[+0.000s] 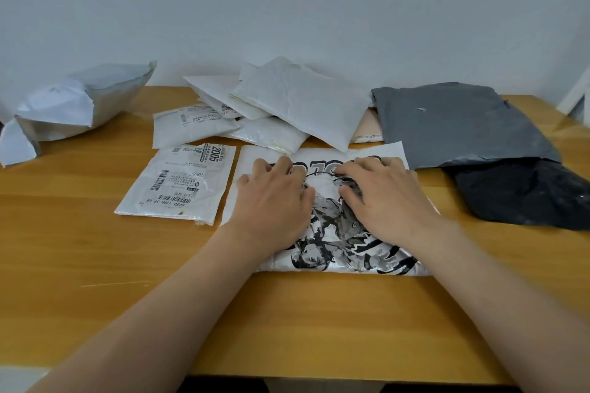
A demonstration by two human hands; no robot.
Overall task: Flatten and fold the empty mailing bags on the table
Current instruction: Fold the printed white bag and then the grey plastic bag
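A white mailing bag (338,252) printed with black cartoon artwork lies flat on the wooden table (287,322) in front of me. My left hand (274,198) and my right hand (383,198) both press down on its upper half, palms down, fingers spread and slightly bent, side by side and almost touching. To the left of it lies a white bag with shipping labels (178,185), flat on the table.
A pile of white bags (287,102) sits behind, against the wall. A grey bag (459,124) overlaps a crumpled black bag (526,191) at the right. A puffed silver-grey bag (73,105) stands at far left. The table's front edge runs near the bottom.
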